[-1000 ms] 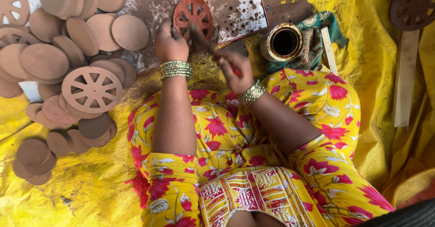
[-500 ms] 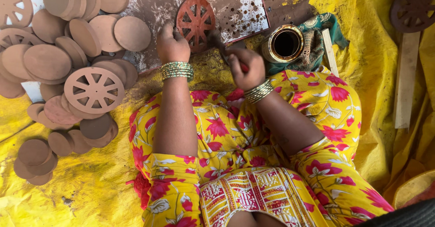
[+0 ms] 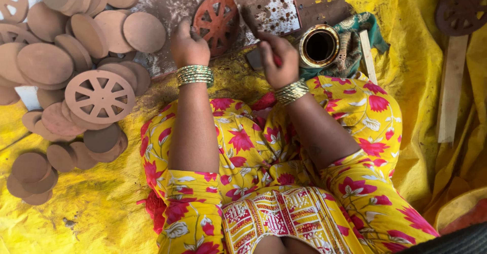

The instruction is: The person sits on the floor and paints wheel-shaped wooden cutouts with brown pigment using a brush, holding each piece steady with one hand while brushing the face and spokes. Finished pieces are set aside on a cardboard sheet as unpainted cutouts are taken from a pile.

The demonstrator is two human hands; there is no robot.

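Note:
A reddish clay wheel with cut-out spokes (image 3: pixel 218 22) lies on a white board smeared with brown clay (image 3: pixel 276 3). My left hand (image 3: pixel 188 46) rests against the wheel's left edge, fingers curled on its rim. My right hand (image 3: pixel 278 57) is closed around a thin dark tool with a red handle (image 3: pixel 249 22), whose tip sits just right of the wheel. Both wrists wear bangles.
A heap of plain clay discs (image 3: pixel 76 41) fills the left, with a finished spoked wheel (image 3: pixel 100 96) on top. A round brass pot (image 3: pixel 319 46) stands right of my right hand. A wooden slat (image 3: pixel 451 86) and a dark wheel (image 3: pixel 462 8) lie far right on yellow sheeting.
My right hand has lifted with the tool from my lap side up to the wheel's right edge. My left hand has stayed on the wheel.

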